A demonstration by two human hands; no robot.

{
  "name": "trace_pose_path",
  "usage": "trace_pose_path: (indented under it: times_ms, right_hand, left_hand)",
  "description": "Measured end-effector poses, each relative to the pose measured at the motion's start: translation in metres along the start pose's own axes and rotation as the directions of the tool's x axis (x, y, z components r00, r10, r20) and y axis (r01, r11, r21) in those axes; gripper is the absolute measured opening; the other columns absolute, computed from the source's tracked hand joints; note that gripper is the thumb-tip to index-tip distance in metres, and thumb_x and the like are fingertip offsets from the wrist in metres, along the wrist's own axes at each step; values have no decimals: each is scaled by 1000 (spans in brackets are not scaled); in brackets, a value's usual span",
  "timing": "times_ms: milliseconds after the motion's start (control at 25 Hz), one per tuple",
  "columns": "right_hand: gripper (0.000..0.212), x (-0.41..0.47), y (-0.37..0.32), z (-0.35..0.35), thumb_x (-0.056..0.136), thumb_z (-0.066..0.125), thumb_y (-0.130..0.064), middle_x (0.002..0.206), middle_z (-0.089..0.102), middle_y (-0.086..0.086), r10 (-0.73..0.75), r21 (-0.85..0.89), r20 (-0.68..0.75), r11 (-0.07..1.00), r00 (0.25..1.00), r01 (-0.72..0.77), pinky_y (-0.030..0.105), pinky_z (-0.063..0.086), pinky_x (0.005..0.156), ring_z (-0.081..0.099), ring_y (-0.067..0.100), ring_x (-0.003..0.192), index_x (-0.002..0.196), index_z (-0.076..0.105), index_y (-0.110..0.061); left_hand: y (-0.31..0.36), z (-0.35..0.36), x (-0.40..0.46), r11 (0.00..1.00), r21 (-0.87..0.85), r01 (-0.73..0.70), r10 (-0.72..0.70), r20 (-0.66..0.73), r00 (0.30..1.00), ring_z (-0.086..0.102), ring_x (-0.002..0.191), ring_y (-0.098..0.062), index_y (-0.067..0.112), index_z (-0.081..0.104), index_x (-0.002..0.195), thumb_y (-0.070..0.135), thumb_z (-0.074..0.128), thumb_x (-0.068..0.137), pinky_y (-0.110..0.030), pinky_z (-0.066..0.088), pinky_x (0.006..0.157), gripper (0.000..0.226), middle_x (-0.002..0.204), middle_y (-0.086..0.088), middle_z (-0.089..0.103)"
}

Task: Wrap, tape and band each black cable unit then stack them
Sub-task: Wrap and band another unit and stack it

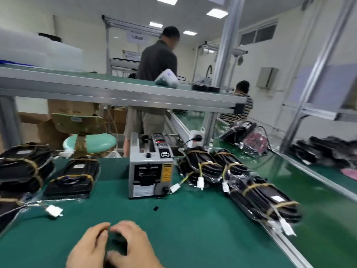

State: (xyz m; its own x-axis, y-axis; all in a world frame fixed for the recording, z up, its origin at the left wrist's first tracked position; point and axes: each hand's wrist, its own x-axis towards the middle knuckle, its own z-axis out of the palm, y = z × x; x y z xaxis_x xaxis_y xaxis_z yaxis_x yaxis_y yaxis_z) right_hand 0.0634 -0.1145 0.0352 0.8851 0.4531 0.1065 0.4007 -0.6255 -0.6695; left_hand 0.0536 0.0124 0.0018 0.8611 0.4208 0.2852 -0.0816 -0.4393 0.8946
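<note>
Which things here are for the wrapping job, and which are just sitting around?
For the job:
banded cable units
finished stack
tape dispenser
hands

Just lying about:
green stool
white device on the shelf
cardboard boxes

Green bench mat (193,219), loaded.
Tape dispenser (149,171) stood centre-back; banded black cable units lay left (72,177) and right (262,198); a small black scrap (155,208) sat just in front of the dispenser.

Left hand (87,246) and right hand (133,246): wrists cropped at near edge; dark item between fingers, blurred, unidentifiable.
</note>
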Motion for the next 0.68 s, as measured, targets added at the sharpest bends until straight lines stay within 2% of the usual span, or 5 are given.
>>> trace_pose_path:
  times_ms: [120,200,400,480,680]
  right_hand:
    - [49,-11,23,-58,75,60,-28,129,54,-3,-75,-126,-408,992,910,25,31,25,111,44,15,125,124,59,-21]
    - [53,-24,53,-122,77,60,-37,132,49,-2,-90,-452,-559,867,824,-212,37,22,110,39,18,127,127,53,-22]
    - [92,-68,118,-223,69,66,-63,140,37,9,476,-674,-546,240,689,-699,48,21,111,32,29,132,138,33,-11]
    - [88,-78,135,-226,73,71,-47,140,38,10,528,-667,-543,201,653,-717,45,31,107,37,29,130,139,29,-8]
    - [65,-85,146,-224,83,65,-16,137,44,10,406,-681,-602,189,688,-707,38,40,99,45,27,126,137,29,-5]
  left_hand:
    - [-6,2,7,998,50,-45,39,116,992,49,71,24,15,68,88,-7,67,78,9,29,67,24,78,52,49]
    - [-11,4,10,998,53,-19,12,134,991,51,71,16,12,68,87,-8,67,78,8,30,67,22,77,51,50]
    - [-21,11,14,996,89,4,-16,137,990,55,70,7,4,68,88,-14,66,75,2,34,63,22,79,14,68]
    - [-26,13,19,993,115,5,-23,154,988,55,64,10,-3,68,90,-18,65,73,1,36,60,23,77,-11,68]
    - [-35,15,23,993,119,1,-16,126,992,55,71,-15,-1,67,91,-16,68,71,-4,37,59,25,74,-10,66]
